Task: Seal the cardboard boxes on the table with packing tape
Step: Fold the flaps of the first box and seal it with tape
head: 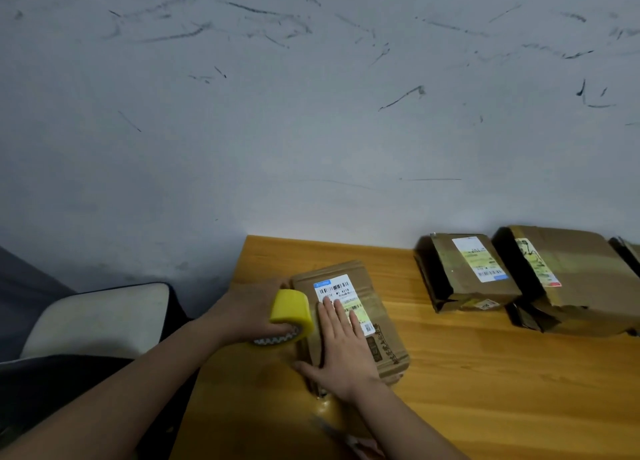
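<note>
While gripping the yellow tape roll (290, 316) with left hand (250, 312) fingers curled through its core, just left of the flat, straight right hand (341, 347) fingers pinning the labelled box (349, 321), draw tape taut across and press down firmly.

One head-worn cam, wide-angle, looking fwd and down from the person's own viewpoint; close over the wooden table (485, 373), facing a scuffed wall (311, 113) behind it.

box (381, 307) on table (485, 373) – tape roll (291, 316) left | two boxes (467, 272) right
</note>
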Tool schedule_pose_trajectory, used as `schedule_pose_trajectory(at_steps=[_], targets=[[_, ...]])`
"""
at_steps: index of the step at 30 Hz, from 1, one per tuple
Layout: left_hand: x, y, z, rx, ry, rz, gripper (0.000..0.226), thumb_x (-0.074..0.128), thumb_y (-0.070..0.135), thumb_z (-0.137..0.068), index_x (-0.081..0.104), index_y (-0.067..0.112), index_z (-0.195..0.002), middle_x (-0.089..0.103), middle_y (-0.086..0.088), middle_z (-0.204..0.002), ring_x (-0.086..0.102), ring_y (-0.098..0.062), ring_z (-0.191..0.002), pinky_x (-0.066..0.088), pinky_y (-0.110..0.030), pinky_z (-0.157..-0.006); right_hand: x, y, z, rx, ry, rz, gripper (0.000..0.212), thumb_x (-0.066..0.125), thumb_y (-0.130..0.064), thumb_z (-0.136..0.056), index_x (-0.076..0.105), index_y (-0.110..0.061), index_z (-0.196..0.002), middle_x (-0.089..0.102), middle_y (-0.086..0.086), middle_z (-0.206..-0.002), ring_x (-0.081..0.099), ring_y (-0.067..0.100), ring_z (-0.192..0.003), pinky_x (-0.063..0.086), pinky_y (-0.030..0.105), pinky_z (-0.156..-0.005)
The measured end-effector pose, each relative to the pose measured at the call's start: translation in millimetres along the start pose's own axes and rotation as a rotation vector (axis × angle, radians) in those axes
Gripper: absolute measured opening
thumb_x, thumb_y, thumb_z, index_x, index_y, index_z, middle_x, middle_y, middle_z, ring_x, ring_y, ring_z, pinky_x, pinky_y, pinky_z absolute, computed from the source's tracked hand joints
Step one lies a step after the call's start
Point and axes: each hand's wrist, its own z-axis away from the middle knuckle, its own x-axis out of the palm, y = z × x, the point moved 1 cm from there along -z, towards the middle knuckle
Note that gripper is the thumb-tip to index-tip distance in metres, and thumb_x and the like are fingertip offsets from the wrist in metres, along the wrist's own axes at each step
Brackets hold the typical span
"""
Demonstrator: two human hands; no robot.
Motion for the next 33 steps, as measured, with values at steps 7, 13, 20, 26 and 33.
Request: schedule_pose_trajectory(at_steps=[7,13,20,26,33], targets=[[20,2,12,-0.018,-0.015,-0.380,0.063,0.047,0.066,-0.085,0.037,0.029,-0.135,0.063,0.002,-0.115,0.061,-0.018,-0.103,0.037,-0.027,-0.068,10,3,-3,0.091,-0.017,0.042,0.093,0.042,-0.071,-0.072,0.049,-0.008,-0.140,0.042,0.011,-0.149,0.042,0.028,-0.136,0.022,0.041,-0.105],[50,-11,2,-0.102,-0.106,-0.343,0.067,0.046,0.067,-0.084,0.034,0.028,-0.137,0.063,0.002,-0.114,0.061,-0.019,-0.101,0.039,-0.029,-0.063,11,-2,-3,0.086,-0.015,0.052,0.085,0.044,-0.065,-0.073,0.041,-0.017,-0.144,0.041,0.017,-0.148,0.040,0.034,-0.136,0.023,0.046,-0.104],[70,-4,-12,-0.082,-0.106,-0.238,0.056,0.049,0.062,-0.086,0.039,0.025,-0.127,0.062,0.001,-0.114,0.060,-0.018,-0.101,0.036,-0.027,-0.065,2,-6,-11,0.125,0.091,-0.055,0.086,0.008,-0.069,-0.079,0.015,-0.028,-0.154,0.000,0.001,-0.163,-0.005,0.020,-0.150,-0.007,0.036,-0.119],[75,-7,-8,-0.083,-0.078,-0.168,0.052,0.050,0.058,-0.087,0.041,0.024,-0.124,0.063,0.001,-0.109,0.061,-0.018,-0.097,0.034,-0.028,-0.062,6,-19,-28,0.358,0.066,-0.058,0.098,-0.009,-0.072,-0.068,-0.013,-0.021,-0.152,-0.027,0.000,-0.154,-0.029,0.023,-0.142,-0.024,0.043,-0.110],[73,-6,-15,-0.068,-0.101,-0.220,0.046,0.052,0.053,-0.088,0.042,0.023,-0.122,0.064,-0.001,-0.107,0.062,-0.021,-0.094,0.041,-0.028,-0.066,8,-27,-31,0.380,0.039,-0.005,0.093,0.008,-0.064,-0.078,0.028,-0.009,-0.150,0.013,0.014,-0.157,0.011,0.035,-0.146,-0.012,0.049,-0.111]])
